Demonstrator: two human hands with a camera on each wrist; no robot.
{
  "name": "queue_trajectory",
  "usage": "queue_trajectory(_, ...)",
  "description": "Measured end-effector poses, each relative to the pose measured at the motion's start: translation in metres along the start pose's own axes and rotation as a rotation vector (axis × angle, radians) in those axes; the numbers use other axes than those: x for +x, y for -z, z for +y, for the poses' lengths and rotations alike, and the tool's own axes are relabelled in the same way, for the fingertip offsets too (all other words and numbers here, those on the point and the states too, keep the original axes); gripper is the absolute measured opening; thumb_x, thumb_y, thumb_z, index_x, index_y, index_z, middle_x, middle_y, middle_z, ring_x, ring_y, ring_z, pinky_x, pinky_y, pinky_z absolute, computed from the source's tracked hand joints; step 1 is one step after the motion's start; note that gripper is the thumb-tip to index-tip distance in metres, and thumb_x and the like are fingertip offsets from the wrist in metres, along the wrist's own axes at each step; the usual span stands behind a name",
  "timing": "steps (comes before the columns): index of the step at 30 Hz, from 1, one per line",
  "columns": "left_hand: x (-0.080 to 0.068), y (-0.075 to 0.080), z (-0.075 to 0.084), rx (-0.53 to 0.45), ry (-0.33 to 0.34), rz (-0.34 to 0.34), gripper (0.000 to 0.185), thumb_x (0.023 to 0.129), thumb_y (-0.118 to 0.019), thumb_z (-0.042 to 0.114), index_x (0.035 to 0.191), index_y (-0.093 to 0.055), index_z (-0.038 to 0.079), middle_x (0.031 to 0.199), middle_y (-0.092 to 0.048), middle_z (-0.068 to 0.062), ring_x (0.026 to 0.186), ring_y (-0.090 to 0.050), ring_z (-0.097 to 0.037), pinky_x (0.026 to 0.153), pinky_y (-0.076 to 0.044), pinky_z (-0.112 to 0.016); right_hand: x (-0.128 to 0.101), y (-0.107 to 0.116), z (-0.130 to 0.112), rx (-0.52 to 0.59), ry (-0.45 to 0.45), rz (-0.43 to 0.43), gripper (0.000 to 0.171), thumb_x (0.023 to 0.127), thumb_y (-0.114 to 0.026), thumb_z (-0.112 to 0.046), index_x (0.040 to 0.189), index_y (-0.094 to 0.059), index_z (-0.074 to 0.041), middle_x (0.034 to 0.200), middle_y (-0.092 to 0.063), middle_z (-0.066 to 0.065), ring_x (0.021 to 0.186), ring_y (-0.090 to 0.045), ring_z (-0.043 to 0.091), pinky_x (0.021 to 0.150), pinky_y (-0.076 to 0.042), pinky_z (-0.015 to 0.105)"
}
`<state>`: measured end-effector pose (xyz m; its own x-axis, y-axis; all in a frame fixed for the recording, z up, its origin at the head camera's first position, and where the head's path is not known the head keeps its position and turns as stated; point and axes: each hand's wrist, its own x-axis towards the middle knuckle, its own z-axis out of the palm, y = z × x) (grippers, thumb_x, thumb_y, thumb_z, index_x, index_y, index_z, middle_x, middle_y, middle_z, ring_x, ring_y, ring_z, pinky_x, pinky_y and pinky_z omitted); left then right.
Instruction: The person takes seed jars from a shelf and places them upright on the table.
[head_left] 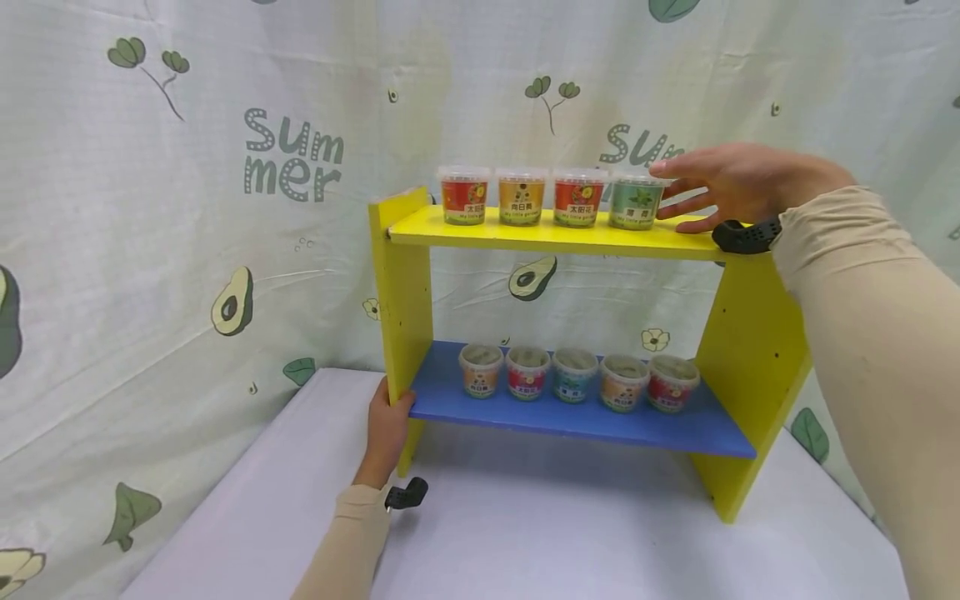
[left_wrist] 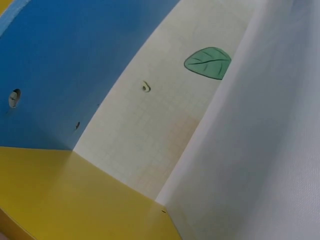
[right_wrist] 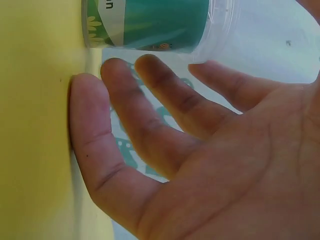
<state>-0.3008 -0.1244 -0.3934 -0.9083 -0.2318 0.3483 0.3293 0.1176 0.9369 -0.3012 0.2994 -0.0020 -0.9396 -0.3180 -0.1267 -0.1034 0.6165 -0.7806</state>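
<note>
A small shelf unit has a yellow top board (head_left: 540,236), a blue lower board (head_left: 570,421) and yellow side panels. My right hand (head_left: 682,193) hovers spread at the right end of the top board, just beside a green-labelled cup (head_left: 636,202). In the right wrist view its little finger (right_wrist: 90,140) lies against the yellow board (right_wrist: 35,125) and the green cup (right_wrist: 150,22) stands just beyond the fingertips. My left hand (head_left: 388,417) grips the foot of the left side panel (head_left: 401,300). The left wrist view shows only the blue board (left_wrist: 60,65) and yellow panel (left_wrist: 65,195), not the hand.
Three more cups (head_left: 521,197) stand left of the green one. Several cups (head_left: 573,375) line the blue board. The unit stands on a white table (head_left: 525,533), backed by a cloth curtain (head_left: 187,208) printed with leaves and avocados.
</note>
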Motion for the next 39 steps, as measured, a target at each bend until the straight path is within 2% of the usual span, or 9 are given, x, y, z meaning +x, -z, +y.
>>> queue_trajectory(6, 0.000, -0.002, -0.003, 0.018, 0.015, 0.011, 0.038, 0.099, -0.050, 0.018, 0.135, -0.050, 0.004, 0.114, -0.054, -0.017, 0.100, -0.051, -0.031, 0.093, -0.039, -0.043, 0.009, -0.002, -0.003, -0.023, -0.041, -0.027, 0.081, 0.098, -0.050, -0.057, 0.160, -0.011, -0.023, 0.164, -0.008, 0.016, 0.143, -0.027, 0.041, 0.100, -0.042, 0.046)
queue_trajectory(13, 0.006, -0.004, 0.002, 0.009, 0.006, -0.020, 0.042, 0.101, -0.048, 0.020, 0.140, -0.044, 0.004, 0.122, -0.053, -0.017, 0.106, -0.050, -0.032, 0.099, -0.038, -0.047, 0.013, -0.001, -0.011, -0.002, -0.082, 0.035, 0.070, 0.093, -0.056, -0.061, 0.150, -0.030, -0.029, 0.153, -0.026, 0.015, 0.141, -0.030, 0.035, 0.098, -0.042, 0.042)
queue_trajectory(19, 0.007, -0.003, 0.001, 0.000, 0.010, -0.015, 0.044, 0.101, -0.049, 0.021, 0.142, -0.044, 0.006, 0.127, -0.053, -0.016, 0.110, -0.051, -0.033, 0.101, -0.038, -0.050, 0.014, -0.006, -0.012, 0.013, -0.091, 0.059, 0.075, 0.089, -0.060, -0.062, 0.151, -0.032, -0.029, 0.152, -0.027, 0.014, 0.143, -0.026, 0.036, 0.106, -0.034, 0.048)
queue_trajectory(30, 0.006, -0.002, -0.004, 0.005, 0.001, -0.013, 0.045, 0.099, -0.050, 0.019, 0.142, -0.044, 0.004, 0.127, -0.054, -0.017, 0.108, -0.052, -0.033, 0.100, -0.039, -0.050, 0.015, -0.009, -0.006, 0.007, -0.099, 0.078, 0.068, 0.087, -0.062, -0.064, 0.141, -0.041, -0.028, 0.142, -0.036, 0.011, 0.140, -0.030, 0.034, 0.103, -0.038, 0.046)
queue_trajectory(36, 0.005, -0.002, -0.004, -0.008, -0.001, -0.004, 0.045, 0.099, -0.050, 0.017, 0.141, -0.046, 0.004, 0.125, -0.055, -0.017, 0.106, -0.051, -0.032, 0.097, -0.039, -0.047, 0.012, -0.007, -0.001, 0.007, -0.075, 0.066, 0.067, 0.089, -0.061, -0.062, 0.141, -0.038, -0.027, 0.145, -0.035, 0.008, 0.144, -0.023, 0.038, 0.112, -0.027, 0.054)
queue_trajectory(39, 0.004, -0.002, -0.003, -0.008, -0.005, -0.008, 0.045, 0.099, -0.050, 0.017, 0.141, -0.045, 0.004, 0.125, -0.055, -0.017, 0.106, -0.051, -0.032, 0.097, -0.039, -0.047, 0.011, -0.007, -0.001, 0.012, -0.064, 0.078, 0.066, 0.089, -0.061, -0.061, 0.140, -0.038, -0.026, 0.144, -0.036, 0.005, 0.143, -0.023, 0.037, 0.113, -0.027, 0.053)
